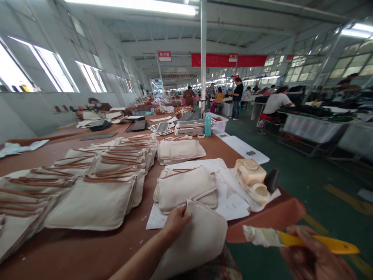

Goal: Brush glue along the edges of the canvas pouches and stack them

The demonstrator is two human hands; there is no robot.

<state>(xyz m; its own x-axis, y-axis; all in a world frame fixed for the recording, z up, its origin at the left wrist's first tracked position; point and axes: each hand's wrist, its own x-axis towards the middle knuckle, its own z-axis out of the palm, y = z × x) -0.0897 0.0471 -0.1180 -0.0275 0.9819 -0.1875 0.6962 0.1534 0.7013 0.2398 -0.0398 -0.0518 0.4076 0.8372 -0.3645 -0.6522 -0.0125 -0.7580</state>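
Observation:
My left hand grips the upper edge of a cream fabric panel, which hangs tilted over the table's front edge. In my right hand is a paintbrush with a yellow handle, its whitish, caked bristles pointing left toward the panel but apart from it. Just behind my left hand, a small stack of cream pieces with brown strips lies on white paper. A stained plastic jug and a small open cup stand to the right, beside a dark curved object.
Rows of stacked cream pieces cover the left of the brown table. Farther back are a turquoise bottle, a tape roll and a white bin. An aisle runs right; several people work beyond.

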